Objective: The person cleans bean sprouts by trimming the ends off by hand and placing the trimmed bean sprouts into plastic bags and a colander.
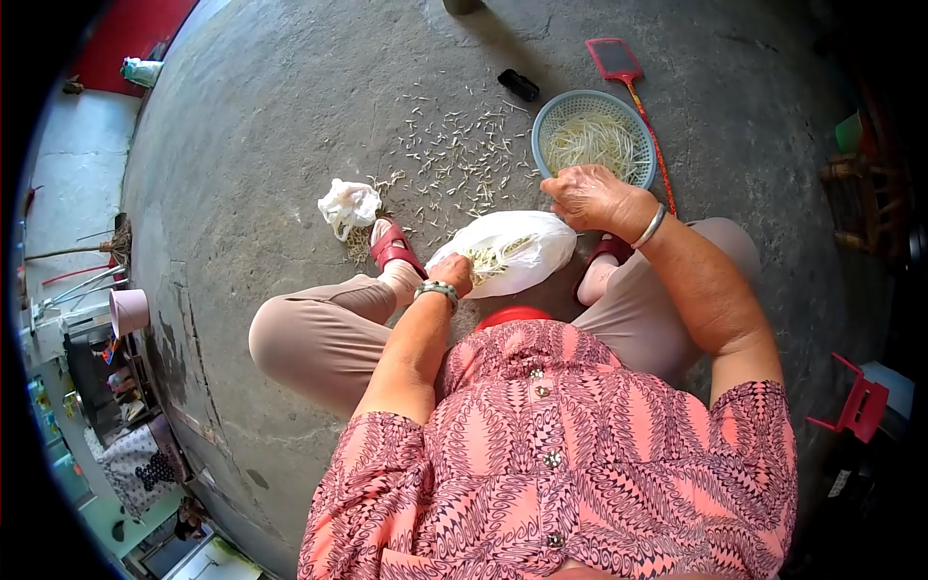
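- Rough concrete floor is carrying everything, with pale scraps lying scattered beyond the white bag.
- Spilling looks the likeliest trouble: the bag is slumping open, so a tug on its left edge could tip sprouts onto the concrete.
- Knocking is another risk: the right hand is hovering at the near rim of the green basket, and a low wrist could tilt it.
- That basket is holding a loose heap of long, pale strands; the bag is holding the sprouts at its opening, between the person's feet.
- Left hand fingers are resting, bent, at the bag's left edge; whether they are pinching sprouts or plastic, I cannot tell.
- Right fingers are forming a curl; whether they are grasping anything is not showing.
- Crumpled plastic is sitting near the left sandal.
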`<state>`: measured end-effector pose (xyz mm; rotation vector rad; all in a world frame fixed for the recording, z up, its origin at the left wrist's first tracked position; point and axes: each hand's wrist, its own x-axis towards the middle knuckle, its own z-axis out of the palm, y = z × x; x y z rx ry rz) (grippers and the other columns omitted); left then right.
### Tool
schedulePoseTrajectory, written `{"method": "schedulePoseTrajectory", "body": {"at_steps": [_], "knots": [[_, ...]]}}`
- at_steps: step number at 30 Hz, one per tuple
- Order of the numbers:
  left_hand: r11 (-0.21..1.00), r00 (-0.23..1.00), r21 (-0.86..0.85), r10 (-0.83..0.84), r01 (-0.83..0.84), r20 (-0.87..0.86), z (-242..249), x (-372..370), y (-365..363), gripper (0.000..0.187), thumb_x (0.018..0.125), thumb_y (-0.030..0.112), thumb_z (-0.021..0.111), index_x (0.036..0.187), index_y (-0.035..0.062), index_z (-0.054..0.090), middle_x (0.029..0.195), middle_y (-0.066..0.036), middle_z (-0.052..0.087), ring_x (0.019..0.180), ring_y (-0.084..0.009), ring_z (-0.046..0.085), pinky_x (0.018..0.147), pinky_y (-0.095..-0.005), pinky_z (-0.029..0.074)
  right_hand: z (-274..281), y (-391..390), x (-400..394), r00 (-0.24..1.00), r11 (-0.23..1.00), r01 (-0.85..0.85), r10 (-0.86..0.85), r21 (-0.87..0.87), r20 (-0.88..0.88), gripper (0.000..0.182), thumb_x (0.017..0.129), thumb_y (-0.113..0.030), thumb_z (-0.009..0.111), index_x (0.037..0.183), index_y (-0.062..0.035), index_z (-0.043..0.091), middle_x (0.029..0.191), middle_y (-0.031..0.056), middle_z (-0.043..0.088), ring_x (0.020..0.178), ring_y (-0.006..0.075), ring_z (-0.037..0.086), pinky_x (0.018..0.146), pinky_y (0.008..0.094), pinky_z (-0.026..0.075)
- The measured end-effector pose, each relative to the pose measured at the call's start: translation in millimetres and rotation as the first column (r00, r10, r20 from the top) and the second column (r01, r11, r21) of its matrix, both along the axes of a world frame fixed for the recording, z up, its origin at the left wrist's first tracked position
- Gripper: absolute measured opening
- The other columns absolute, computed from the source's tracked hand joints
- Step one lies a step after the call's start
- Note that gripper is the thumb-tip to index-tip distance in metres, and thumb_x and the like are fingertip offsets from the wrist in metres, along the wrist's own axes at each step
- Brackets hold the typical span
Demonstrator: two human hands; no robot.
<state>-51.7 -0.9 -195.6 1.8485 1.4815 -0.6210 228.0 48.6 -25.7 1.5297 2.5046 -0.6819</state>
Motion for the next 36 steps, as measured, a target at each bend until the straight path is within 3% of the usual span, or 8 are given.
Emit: {"method": "schedulePoseTrajectory", "body": {"at_steps": [2,6,10,11,15,19,30,36], "knots": [[0.987,0.988,0.156,0.012,-0.036,0.153,-2.0,-7.2,-7.4,0.028,0.082,0.010,0.052,0.104,0.0128,0.068,0.118,-0.015,0.061,0.117,-0.0311,0.054,0.096,-0.0396,0.043,-0.8,-2.4,0.7,1.000,1.000,0.002,-0.002,0.004,-0.002,0.017,0.080,-0.014,0.060,0.092,-0.0030,0.064,0.089,0.0197,0.067,0.089,0.0352,0.065,0.077,0.0443,0.052],[0.999,0.982,0.042,0.006,-0.014,0.190,11.5,-4.7,-1.1,0.032,0.082,0.009,0.050,0.109,0.0140,0.067,0.121,-0.016,0.058,0.120,-0.0307,0.050,0.099,-0.0390,0.041,-0.1,-4.6,1.2,1.000,1.000,-0.004,0.004,0.000,0.000,0.017,0.080,-0.015,0.060,0.091,-0.0030,0.064,0.090,0.0196,0.067,0.089,0.0351,0.065,0.077,0.0442,0.052],[0.987,0.919,0.039,0.131,-0.156,0.372,-9.1,-9.0,1.6,0.022,0.082,0.012,0.059,0.102,0.0104,0.068,0.098,-0.015,0.068,0.090,-0.0357,0.064,0.081,-0.0351,0.049,-1.5,-6.8,1.7,1.000,1.000,-0.002,0.002,-0.001,0.011,0.017,0.081,-0.016,0.060,0.091,-0.0030,0.064,0.090,0.0194,0.067,0.089,0.0351,0.065,0.077,0.0441,0.053],[0.985,0.888,0.082,0.101,-0.153,0.449,-9.1,-8.5,3.7,0.018,0.083,0.012,0.062,0.099,0.0051,0.067,0.083,-0.009,0.070,0.074,-0.0282,0.065,0.071,-0.0327,0.049,-1.9,-6.7,1.6,1.000,1.000,-0.001,0.001,-0.002,0.012,0.017,0.081,-0.016,0.060,0.091,-0.0030,0.064,0.090,0.0194,0.067,0.089,0.0351,0.065,0.077,0.0441,0.053],[0.933,0.660,-0.246,0.359,-0.261,0.660,9.0,0.2,20.0,0.012,0.084,0.001,0.060,0.095,-0.0021,0.064,0.084,0.000,0.064,0.078,-0.0100,0.060,0.070,-0.0271,0.049,-2.0,-5.2,1.4,1.000,1.000,-0.007,0.007,0.013,-0.001,0.017,0.080,-0.015,0.060,0.091,-0.0032,0.064,0.090,0.0193,0.067,0.089,0.0353,0.065,0.077,0.0441,0.053],[0.814,0.416,-0.464,0.578,-0.348,0.702,40.6,4.8,26.0,0.010,0.084,0.000,0.059,0.093,-0.0018,0.061,0.086,-0.003,0.063,0.077,-0.0136,0.062,0.072,-0.0280,0.051,-3.0,-4.5,0.7,1.000,1.000,-0.018,0.018,0.014,0.005,0.016,0.079,-0.014,0.059,0.090,-0.0041,0.065,0.091,0.0186,0.067,0.088,0.0351,0.065,0.077,0.0442,0.053],[0.630,0.155,-0.700,0.770,-0.337,0.619,123.4,9.1,34.1,0.016,0.089,0.010,0.061,0.100,-0.0010,0.061,0.078,-0.005,0.062,0.069,-0.0158,0.062,0.066,-0.0292,0.051,-3.4,-7.8,-2.6,0.986,0.998,-0.015,0.025,0.066,-0.164,0.019,0.082,-0.019,0.058,0.092,-0.0039,0.063,0.089,0.0188,0.067,0.087,0.0354,0.065,0.076,0.0440,0.053],[0.583,-0.048,-0.792,0.799,-0.183,0.600,201.8,12.3,52.5,0.020,0.090,0.013,0.061,0.105,-0.0005,0.058,0.076,-0.002,0.057,0.065,-0.0131,0.056,0.063,-0.0290,0.048,25.7,7.2,-16.5,0.775,0.983,0.063,-0.156,-0.170,-0.612,0.027,0.084,-0.022,0.060,0.099,-0.0002,0.067,0.082,0.0171,0.068,0.077,0.0253,0.067,0.070,0.0346,0.052]]}}
